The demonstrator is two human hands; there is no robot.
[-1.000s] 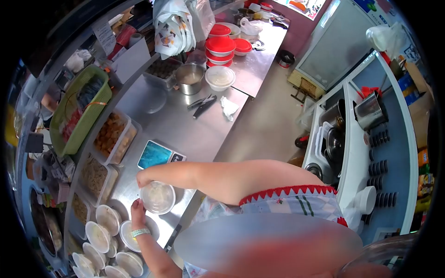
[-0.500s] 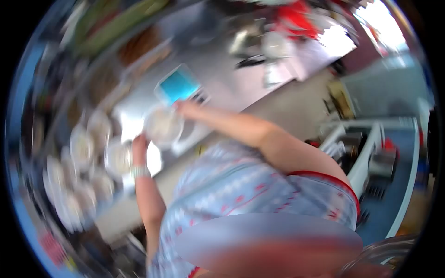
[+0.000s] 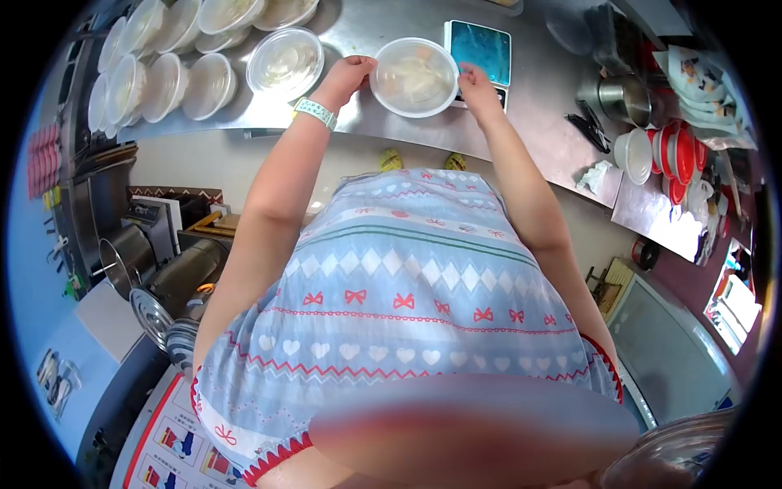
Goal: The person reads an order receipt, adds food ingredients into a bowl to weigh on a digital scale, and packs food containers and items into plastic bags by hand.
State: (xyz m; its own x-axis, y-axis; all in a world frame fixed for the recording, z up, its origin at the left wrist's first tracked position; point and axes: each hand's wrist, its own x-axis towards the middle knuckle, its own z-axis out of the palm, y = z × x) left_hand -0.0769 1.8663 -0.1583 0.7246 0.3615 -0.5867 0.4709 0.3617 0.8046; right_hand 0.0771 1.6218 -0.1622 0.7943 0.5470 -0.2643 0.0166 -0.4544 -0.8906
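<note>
Between my two hands is a round plastic bowl (image 3: 415, 79) with a translucent lid and pale contents. My left hand (image 3: 350, 79), with a pale wristband, pinches the bowl's left rim. At the right rim my right hand (image 3: 476, 84) has its fingers pressed together on the edge. A scale (image 3: 481, 54) with a blue top lies just beyond my right hand. Left of my left hand sits another lidded bowl (image 3: 285, 63).
Several lidded bowls (image 3: 164, 87) crowd the counter's left end. Black-handled scissors (image 3: 588, 130), a metal pot (image 3: 626, 99), a white bowl (image 3: 634, 156) and red-lidded bowls (image 3: 680, 153) are at the right. The counter edge (image 3: 391, 137) runs just below my hands.
The view has swung round, so the lidded bowls now show at upper left and the pot at right. Both hands remain at the bowl, which now appears at the top centre.
</note>
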